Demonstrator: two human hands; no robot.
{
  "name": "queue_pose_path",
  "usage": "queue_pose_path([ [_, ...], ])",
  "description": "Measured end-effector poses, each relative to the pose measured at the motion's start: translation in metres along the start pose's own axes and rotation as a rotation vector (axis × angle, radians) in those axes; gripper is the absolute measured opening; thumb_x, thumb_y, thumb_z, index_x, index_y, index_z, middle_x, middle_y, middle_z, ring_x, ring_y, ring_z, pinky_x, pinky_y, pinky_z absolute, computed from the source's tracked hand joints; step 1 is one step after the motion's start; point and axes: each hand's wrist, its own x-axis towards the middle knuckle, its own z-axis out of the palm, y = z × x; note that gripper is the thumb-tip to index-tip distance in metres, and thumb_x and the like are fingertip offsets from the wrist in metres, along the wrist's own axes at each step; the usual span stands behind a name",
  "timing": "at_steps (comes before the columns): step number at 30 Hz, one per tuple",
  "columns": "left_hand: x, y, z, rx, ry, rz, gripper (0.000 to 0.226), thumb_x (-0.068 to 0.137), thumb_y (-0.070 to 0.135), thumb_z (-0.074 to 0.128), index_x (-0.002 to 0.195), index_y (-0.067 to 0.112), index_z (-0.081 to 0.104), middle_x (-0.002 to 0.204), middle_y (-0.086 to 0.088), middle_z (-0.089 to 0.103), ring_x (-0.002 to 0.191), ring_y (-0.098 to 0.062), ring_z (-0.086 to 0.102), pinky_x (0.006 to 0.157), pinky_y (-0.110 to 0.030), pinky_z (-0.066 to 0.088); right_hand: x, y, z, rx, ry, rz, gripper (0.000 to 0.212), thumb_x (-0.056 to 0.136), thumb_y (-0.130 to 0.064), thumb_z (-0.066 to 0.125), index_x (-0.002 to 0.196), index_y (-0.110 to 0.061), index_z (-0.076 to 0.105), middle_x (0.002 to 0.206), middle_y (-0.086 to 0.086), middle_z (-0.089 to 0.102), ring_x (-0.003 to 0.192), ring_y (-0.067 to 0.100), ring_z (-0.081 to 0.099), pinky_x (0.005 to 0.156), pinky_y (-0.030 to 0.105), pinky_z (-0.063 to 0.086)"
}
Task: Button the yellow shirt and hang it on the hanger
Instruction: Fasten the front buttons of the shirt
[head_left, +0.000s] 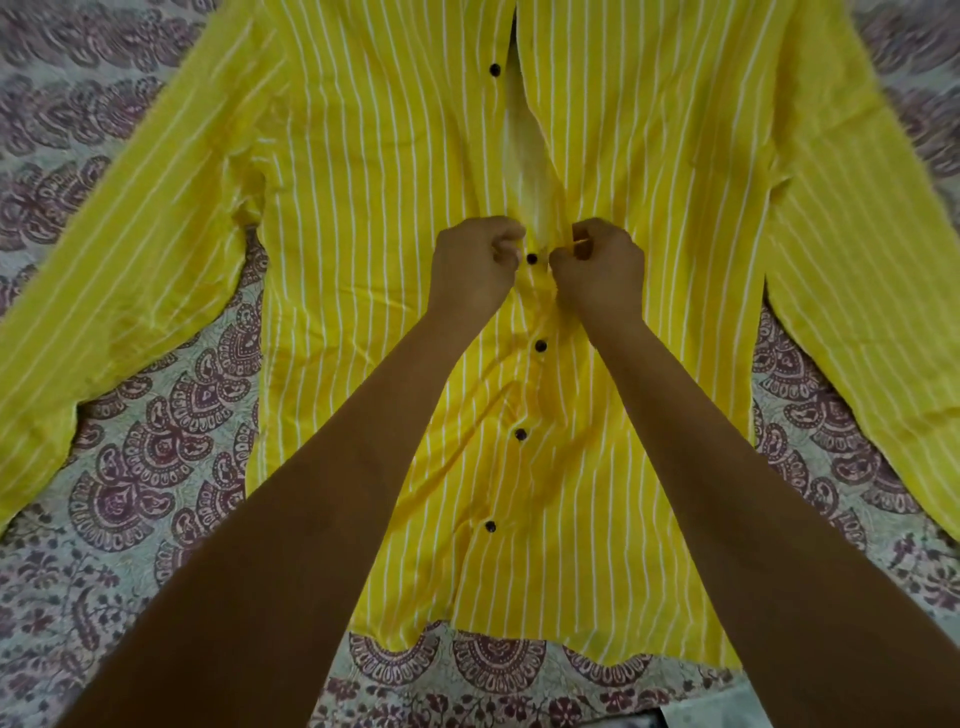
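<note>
Left hand (475, 260) and right hand (597, 262) each pinch a placket edge of the yellow shirt (363, 208), which lies spread front-up on a paisley-printed bedspread (171, 415). The middle button (532, 258) sits between them, seemingly being fastened. Next comes the upper button (494, 68), where the front gapes. No hanger shows.

Home, most likely bedroom. Bedspread (171, 415) covers whole surface in view: pale ground, maroon paisley and flower block-print, scalloped border motifs near lower edge, quilted-looking texture, soft wrinkles. Shirt (363, 156) spread flat on it, sleeves out to both sides. Household textile, domestic clothing, dim indoor light. Room type judged from bedding alone.
</note>
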Motion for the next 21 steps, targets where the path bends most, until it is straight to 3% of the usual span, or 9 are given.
queue_pose_path([
  [1,-0.001,-0.003,0.002,0.035,-0.006,0.010,0.025,0.082,0.000,0.056,0.101,0.005,0.070,0.098,-0.012,0.072,0.089,-0.020,0.067,0.086,-0.028,0.051,-0.001,0.001,0.000,0.039,-0.022,0.040,0.002,0.077,-0.010,0.057,0.075,-0.010,0.057,0.069,0.009,0.057,0.071,0.025,0.050,0.058,0.025,0.034],
  [2,-0.001,-0.004,0.004,0.071,-0.004,0.021,0.023,0.083,0.003,0.057,0.100,0.006,0.071,0.098,-0.013,0.071,0.090,-0.023,0.067,0.085,-0.032,0.052,0.000,0.003,0.001,0.112,-0.029,0.086,0.011,0.074,-0.012,0.057,0.065,-0.008,0.051,0.062,0.008,0.048,0.066,0.024,0.044,0.057,0.027,0.033],
  [5,-0.002,-0.005,0.010,0.217,-0.024,0.040,0.021,0.086,0.013,0.059,0.105,0.009,0.068,0.104,-0.015,0.065,0.095,-0.028,0.064,0.084,-0.039,0.050,-0.003,0.011,0.001,0.342,-0.030,0.201,0.019,0.070,-0.014,0.057,0.070,0.005,0.055,0.063,0.016,0.047,0.058,0.023,0.046,0.058,0.034,0.039],
  [7,-0.002,-0.003,0.012,0.339,-0.055,0.063,0.021,0.088,0.015,0.056,0.107,0.010,0.065,0.106,-0.015,0.062,0.098,-0.028,0.061,0.082,-0.039,0.049,-0.007,0.012,0.001,0.400,-0.050,0.218,0.007,0.078,-0.006,0.060,0.073,-0.001,0.057,0.064,0.013,0.051,0.054,0.020,0.049,0.058,0.032,0.041],
  [10,-0.004,0.002,0.012,0.429,-0.056,0.098,0.018,0.089,0.015,0.053,0.102,0.009,0.063,0.103,-0.012,0.062,0.095,-0.028,0.058,0.075,-0.040,0.046,-0.008,0.014,0.002,0.443,-0.035,0.224,0.024,0.079,0.000,0.063,0.063,-0.015,0.053,0.059,0.004,0.052,0.050,0.012,0.047,0.054,0.025,0.041],
  [13,-0.004,0.005,0.011,0.327,-0.026,0.049,0.010,0.082,0.013,0.059,0.088,0.008,0.066,0.089,-0.010,0.068,0.086,-0.024,0.062,0.072,-0.036,0.049,-0.009,0.016,0.004,0.464,-0.033,0.208,0.025,0.078,0.000,0.064,0.062,-0.018,0.055,0.057,0.001,0.054,0.047,0.008,0.047,0.053,0.024,0.040],
  [18,0.000,0.015,0.003,0.007,0.029,-0.099,0.008,0.075,0.012,0.068,0.079,0.006,0.071,0.070,0.004,0.061,0.066,-0.006,0.054,0.057,-0.005,0.034,-0.010,0.016,0.004,0.451,0.022,0.171,0.030,0.077,-0.002,0.067,0.060,-0.024,0.055,0.056,-0.006,0.053,0.049,-0.001,0.047,0.061,0.024,0.042],
  [21,-0.003,0.018,0.001,-0.044,0.020,-0.127,0.009,0.077,0.014,0.066,0.076,0.005,0.070,0.062,0.005,0.058,0.063,-0.012,0.056,0.063,-0.016,0.043,-0.009,0.015,0.004,0.427,0.046,0.158,0.031,0.075,-0.001,0.067,0.059,-0.025,0.054,0.058,-0.006,0.053,0.052,-0.001,0.048,0.066,0.025,0.043],
])
